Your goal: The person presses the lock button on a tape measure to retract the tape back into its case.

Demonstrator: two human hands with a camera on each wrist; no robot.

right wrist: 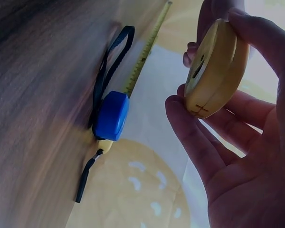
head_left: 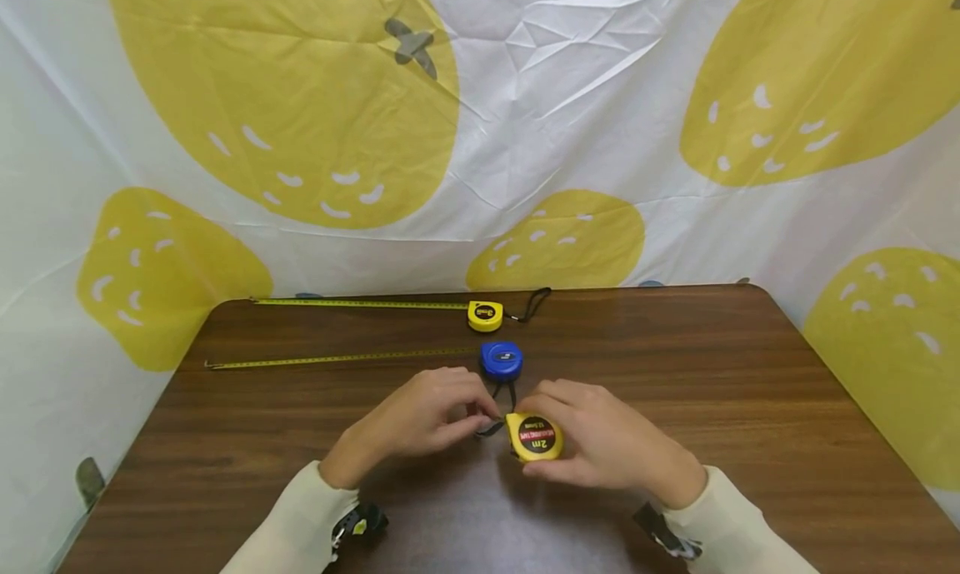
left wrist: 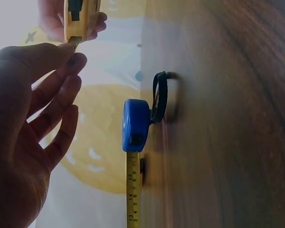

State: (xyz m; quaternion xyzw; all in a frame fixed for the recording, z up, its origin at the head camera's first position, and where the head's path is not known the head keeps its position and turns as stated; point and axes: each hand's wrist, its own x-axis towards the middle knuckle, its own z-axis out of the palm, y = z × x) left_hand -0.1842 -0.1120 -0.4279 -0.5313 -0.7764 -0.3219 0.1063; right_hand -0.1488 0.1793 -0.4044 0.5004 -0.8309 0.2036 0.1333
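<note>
My right hand holds a yellow 2 m tape measure between thumb and fingers, its round red and black label facing up. In the right wrist view the fingertips grip opposite edges of the yellow case. From the left, my left hand pinches the short blade end at the case's mouth between thumb and forefinger. The left hand's other fingers are loosely bent. Just beyond both hands lies a blue tape measure with a black wrist strap.
The blue tape's blade runs out leftward across the brown wooden table. Farther back, a yellow 3 m tape measure lies with its blade also drawn left. A white cloth with yellow fruit prints hangs behind the table.
</note>
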